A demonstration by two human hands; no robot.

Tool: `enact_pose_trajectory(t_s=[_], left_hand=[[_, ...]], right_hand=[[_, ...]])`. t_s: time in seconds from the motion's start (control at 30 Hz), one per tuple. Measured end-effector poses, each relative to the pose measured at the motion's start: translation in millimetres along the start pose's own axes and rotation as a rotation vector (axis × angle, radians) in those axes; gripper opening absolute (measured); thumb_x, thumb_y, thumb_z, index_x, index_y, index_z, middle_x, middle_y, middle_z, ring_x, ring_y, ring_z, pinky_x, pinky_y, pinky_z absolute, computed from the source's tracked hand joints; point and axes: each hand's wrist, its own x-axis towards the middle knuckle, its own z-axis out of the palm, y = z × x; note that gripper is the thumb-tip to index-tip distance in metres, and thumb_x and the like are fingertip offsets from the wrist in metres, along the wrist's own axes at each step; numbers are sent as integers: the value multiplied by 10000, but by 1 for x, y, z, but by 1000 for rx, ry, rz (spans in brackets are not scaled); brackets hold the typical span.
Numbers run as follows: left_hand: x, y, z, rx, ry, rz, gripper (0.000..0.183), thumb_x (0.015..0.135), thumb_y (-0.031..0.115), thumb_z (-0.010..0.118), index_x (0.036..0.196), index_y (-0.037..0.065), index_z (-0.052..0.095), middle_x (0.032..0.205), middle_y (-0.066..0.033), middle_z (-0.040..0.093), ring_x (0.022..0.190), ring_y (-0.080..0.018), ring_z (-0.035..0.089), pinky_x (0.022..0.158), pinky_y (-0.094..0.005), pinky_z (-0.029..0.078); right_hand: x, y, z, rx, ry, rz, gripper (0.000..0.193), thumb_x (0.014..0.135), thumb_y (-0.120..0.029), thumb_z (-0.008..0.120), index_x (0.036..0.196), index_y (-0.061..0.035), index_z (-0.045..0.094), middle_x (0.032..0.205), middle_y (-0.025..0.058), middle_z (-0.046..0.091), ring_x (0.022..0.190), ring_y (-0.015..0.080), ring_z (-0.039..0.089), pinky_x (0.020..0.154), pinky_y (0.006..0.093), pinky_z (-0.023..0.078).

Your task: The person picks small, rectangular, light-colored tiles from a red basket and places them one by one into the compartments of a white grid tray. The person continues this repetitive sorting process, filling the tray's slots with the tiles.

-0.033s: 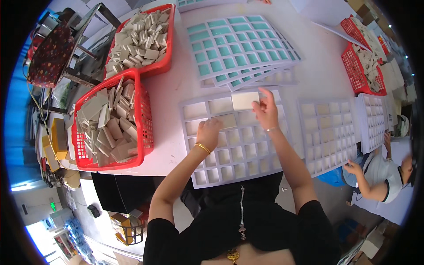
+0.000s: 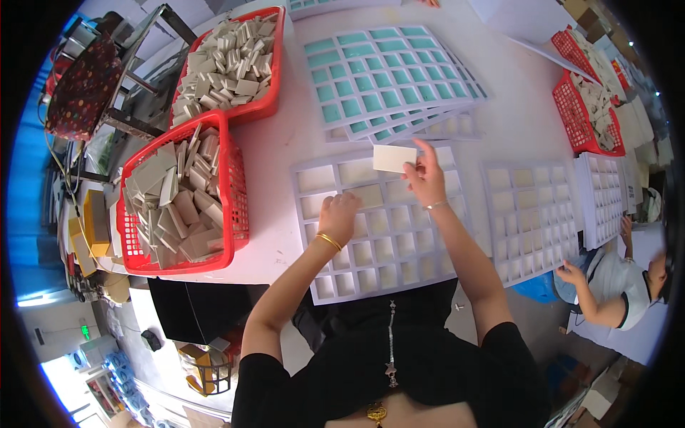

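Observation:
A white grid tray [image 2: 305,267] with several square and oblong compartments lies in front of me. My right hand [image 2: 428,178] pinches a small white rectangular board piece [image 2: 394,158] between thumb and fingers, just above the tray's far rows. My left hand [image 2: 339,216] rests on the left part of the tray, its fingers bent down and closed at the second row. Right beside those fingertips a beige piece [image 2: 370,195] sits in an oblong compartment. The fingertips are partly hidden, so whether they grip this piece cannot be made out.
On the left stand two red baskets [image 2: 239,192] heaped with pale board pieces. Behind the tray are stacked trays with turquoise compartments [image 2: 389,78]. Another white grid tray [image 2: 531,214] lies to the right, with a co-worker's hand [image 2: 571,272] at its near corner. More red baskets [image 2: 571,107] stand far right.
My right hand has shifted slightly up and left with the white board piece, which is turned a little more face-on. My left hand stays in nearly the same place.

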Motion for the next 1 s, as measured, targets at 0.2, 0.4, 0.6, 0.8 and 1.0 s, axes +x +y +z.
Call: enact_pose_trajectory(t_s=[0.2,0.4,0.6,0.8,1.0], left_hand=[[-16,11,7,128,126,127,384,798,78,561,1170,170,582,1265,-48,545,1194,-219,500,1073,-461,288],[-21,17,10,82,44,98,340,853,152,562,1190,201,574,1353,2,497,1270,-194,446,1102,-482,250],[-12,15,10,41,14,61,291,880,169,541,1167,174,584,1285,13,554,1215,-178,497,1094,-455,277],[-7,14,7,67,8,87,274,878,155,529,1142,156,605,1251,10,578,1183,-162,521,1100,-454,272],[-7,11,3,78,-27,109,312,866,123,520,1167,147,597,1254,16,575,1194,-153,512,1113,-454,256]], right_hand=[[36,46,40,-453,-164,-137,368,804,-134,648,1158,-175,558,774,70,622,688,198,632,630,323,494],[55,56,51,-477,-276,-106,297,774,-174,654,1063,-129,606,729,76,605,712,253,602,674,374,486],[56,57,63,-702,-247,-250,285,746,-166,687,1023,-126,635,964,116,577,889,295,601,782,398,494],[50,50,58,-780,-334,-263,273,736,-147,695,1004,-121,649,1088,116,546,959,312,586,802,409,504],[45,33,46,-1137,-390,-605,237,687,-28,655,896,-137,682,996,32,604,979,226,562,743,367,493]])
